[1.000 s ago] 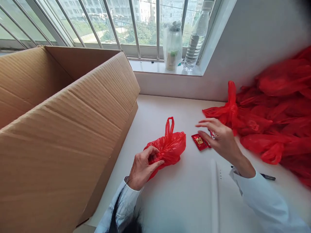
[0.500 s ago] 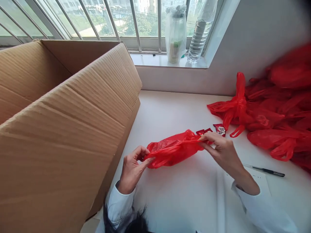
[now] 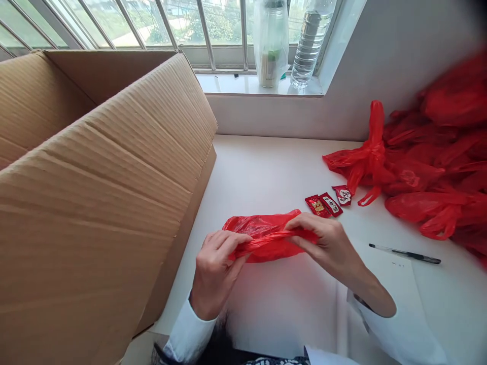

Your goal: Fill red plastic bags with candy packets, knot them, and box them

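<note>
A small red plastic bag lies stretched out sideways just above the white table. My left hand pinches its left end and my right hand pinches its right end, both closed on the plastic. Just beyond my right hand, three small red sachets lie side by side on the table. Both my arms are in white sleeves.
A large open cardboard box fills the left side. A heap of red plastic bags lies at the right against the wall. A black pen rests on white paper. A water bottle and a bagged jar stand on the windowsill.
My right hand left the sachets and took hold of the bag's right end. Both hands pulled the bag out flat between them and then drew a little closer together.
</note>
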`<action>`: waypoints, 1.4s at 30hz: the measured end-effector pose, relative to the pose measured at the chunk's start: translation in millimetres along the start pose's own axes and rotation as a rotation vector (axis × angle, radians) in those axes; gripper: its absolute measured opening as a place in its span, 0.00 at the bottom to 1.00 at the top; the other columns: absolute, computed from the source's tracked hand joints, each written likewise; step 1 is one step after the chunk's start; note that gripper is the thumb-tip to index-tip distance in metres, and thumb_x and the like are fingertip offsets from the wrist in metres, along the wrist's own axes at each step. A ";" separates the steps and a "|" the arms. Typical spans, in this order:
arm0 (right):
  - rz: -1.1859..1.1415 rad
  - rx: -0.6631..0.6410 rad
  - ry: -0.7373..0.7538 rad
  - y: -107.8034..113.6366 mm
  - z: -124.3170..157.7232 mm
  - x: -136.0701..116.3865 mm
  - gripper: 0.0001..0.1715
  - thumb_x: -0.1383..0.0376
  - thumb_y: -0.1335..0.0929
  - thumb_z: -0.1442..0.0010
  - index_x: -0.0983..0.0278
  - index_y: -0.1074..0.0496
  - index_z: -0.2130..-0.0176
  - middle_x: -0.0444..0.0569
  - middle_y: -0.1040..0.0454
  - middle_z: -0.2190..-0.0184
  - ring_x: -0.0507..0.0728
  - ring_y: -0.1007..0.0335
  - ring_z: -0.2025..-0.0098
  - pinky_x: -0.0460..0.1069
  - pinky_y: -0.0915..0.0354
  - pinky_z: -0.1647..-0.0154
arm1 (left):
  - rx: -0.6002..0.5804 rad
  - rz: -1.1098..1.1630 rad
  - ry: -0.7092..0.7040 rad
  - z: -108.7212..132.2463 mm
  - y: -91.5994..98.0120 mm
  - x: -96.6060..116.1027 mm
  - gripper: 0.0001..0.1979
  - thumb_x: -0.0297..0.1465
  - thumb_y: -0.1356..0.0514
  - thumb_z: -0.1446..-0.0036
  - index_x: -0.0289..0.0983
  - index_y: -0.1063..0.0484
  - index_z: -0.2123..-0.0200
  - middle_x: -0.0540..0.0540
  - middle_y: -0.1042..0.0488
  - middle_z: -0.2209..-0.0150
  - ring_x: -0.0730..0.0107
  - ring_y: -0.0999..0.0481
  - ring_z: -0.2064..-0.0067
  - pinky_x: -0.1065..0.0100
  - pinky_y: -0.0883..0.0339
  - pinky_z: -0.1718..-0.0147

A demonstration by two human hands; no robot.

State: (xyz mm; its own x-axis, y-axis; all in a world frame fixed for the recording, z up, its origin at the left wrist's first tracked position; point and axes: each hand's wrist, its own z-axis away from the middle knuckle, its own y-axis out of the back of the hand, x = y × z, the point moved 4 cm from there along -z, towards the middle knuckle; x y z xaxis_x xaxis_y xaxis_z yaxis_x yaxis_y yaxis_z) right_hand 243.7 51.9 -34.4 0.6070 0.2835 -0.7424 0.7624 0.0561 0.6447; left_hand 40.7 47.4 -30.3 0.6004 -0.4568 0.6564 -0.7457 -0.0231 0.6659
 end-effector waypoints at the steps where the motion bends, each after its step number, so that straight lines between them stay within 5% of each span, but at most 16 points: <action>1: -0.053 0.062 -0.034 5.2 3.1 1.0 0.04 0.71 0.34 0.41 0.61 0.31 0.65 0.42 0.27 0.69 0.51 0.32 0.67 0.46 0.37 0.66 | 0.018 0.039 0.029 0.9 4.3 -2.0 0.07 0.23 0.41 0.43 0.41 0.27 0.64 0.52 0.24 0.67 0.71 0.28 0.66 0.68 0.35 0.63; 9: -0.300 0.248 -0.249 22.2 21.6 20.3 0.01 0.65 0.36 0.39 0.59 0.34 0.64 0.42 0.33 0.70 0.51 0.38 0.70 0.44 0.41 0.73 | 0.055 0.464 0.186 1.9 12.0 -13.6 0.09 0.29 0.39 0.45 0.39 0.38 0.73 0.53 0.36 0.74 0.74 0.35 0.73 0.72 0.37 0.74; 13: -0.441 0.235 -0.297 30.1 24.3 38.8 0.09 0.71 0.37 0.43 0.57 0.35 0.61 0.42 0.34 0.69 0.51 0.36 0.69 0.45 0.38 0.71 | 0.184 0.594 0.199 8.2 21.0 -19.3 0.08 0.30 0.40 0.43 0.40 0.38 0.71 0.53 0.37 0.73 0.73 0.35 0.70 0.70 0.36 0.70; 16: -0.356 0.180 -0.178 43.7 29.8 25.8 0.22 0.73 0.35 0.46 0.57 0.35 0.53 0.47 0.31 0.57 0.56 0.32 0.55 0.50 0.34 0.55 | 0.255 0.636 0.175 14.8 29.0 -8.5 0.06 0.31 0.41 0.42 0.40 0.36 0.69 0.51 0.34 0.71 0.69 0.33 0.67 0.66 0.35 0.66; 19: -0.262 0.193 0.068 63.3 33.1 -18.3 0.31 0.75 0.34 0.46 0.56 0.38 0.45 0.50 0.35 0.47 0.61 0.39 0.44 0.57 0.39 0.43 | 0.274 0.596 0.113 17.0 38.1 14.1 0.04 0.27 0.41 0.42 0.39 0.35 0.68 0.50 0.35 0.71 0.69 0.33 0.67 0.66 0.36 0.67; 21: -0.173 0.117 0.278 68.8 28.0 -56.6 0.27 0.77 0.34 0.45 0.59 0.34 0.47 0.49 0.32 0.49 0.60 0.39 0.43 0.56 0.40 0.41 | 0.261 0.543 0.054 14.8 44.5 29.7 0.06 0.23 0.41 0.44 0.40 0.33 0.66 0.50 0.34 0.72 0.68 0.33 0.64 0.66 0.35 0.64; 24: -0.040 -0.161 0.548 52.9 9.8 -99.3 0.18 0.78 0.35 0.42 0.64 0.30 0.53 0.48 0.27 0.56 0.55 0.36 0.48 0.52 0.40 0.43 | 0.212 0.537 0.005 9.1 51.0 43.8 0.07 0.24 0.40 0.45 0.42 0.34 0.66 0.52 0.34 0.74 0.67 0.34 0.63 0.66 0.36 0.62; 29: 0.273 -0.556 0.695 -13.3 -10.9 -87.4 0.14 0.77 0.38 0.39 0.61 0.29 0.63 0.46 0.27 0.64 0.55 0.36 0.53 0.55 0.39 0.47 | 0.081 0.505 -0.182 8.6 57.4 52.1 0.05 0.28 0.42 0.42 0.40 0.33 0.71 0.54 0.35 0.79 0.72 0.39 0.76 0.60 0.40 0.62; 32: 0.559 -0.469 0.564 -29.6 -11.2 -51.7 0.09 0.75 0.35 0.43 0.62 0.30 0.66 0.51 0.29 0.62 0.61 0.37 0.51 0.63 0.42 0.45 | 0.016 0.462 -0.141 15.5 63.1 49.0 0.09 0.31 0.47 0.38 0.42 0.32 0.72 0.54 0.36 0.80 0.72 0.40 0.76 0.56 0.40 0.59; 36: 0.896 -0.224 0.407 2.2 -5.1 -25.3 0.18 0.75 0.29 0.53 0.65 0.30 0.61 0.62 0.34 0.49 0.75 0.45 0.43 0.78 0.58 0.44 | -0.013 0.269 -0.048 27.6 71.0 44.4 0.14 0.31 0.48 0.38 0.42 0.32 0.76 0.49 0.38 0.78 0.64 0.37 0.68 0.56 0.40 0.60; 42: 0.945 -0.031 0.369 48.8 4.1 -34.3 0.39 0.68 0.24 0.56 0.57 0.36 0.46 0.60 0.54 0.33 0.81 0.57 0.36 0.81 0.71 0.44 | 0.224 0.222 0.139 44.3 69.3 41.4 0.13 0.32 0.48 0.40 0.41 0.32 0.76 0.46 0.39 0.53 0.60 0.35 0.56 0.62 0.37 0.65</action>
State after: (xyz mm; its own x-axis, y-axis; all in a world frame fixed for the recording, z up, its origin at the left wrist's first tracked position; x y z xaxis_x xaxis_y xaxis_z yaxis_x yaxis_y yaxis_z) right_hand 260.9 41.0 21.9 0.8470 0.5026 0.1732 -0.0035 -0.3205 0.9472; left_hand 1.1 -12.4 27.3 0.4384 -0.3474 0.8289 -0.8983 -0.1380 0.4172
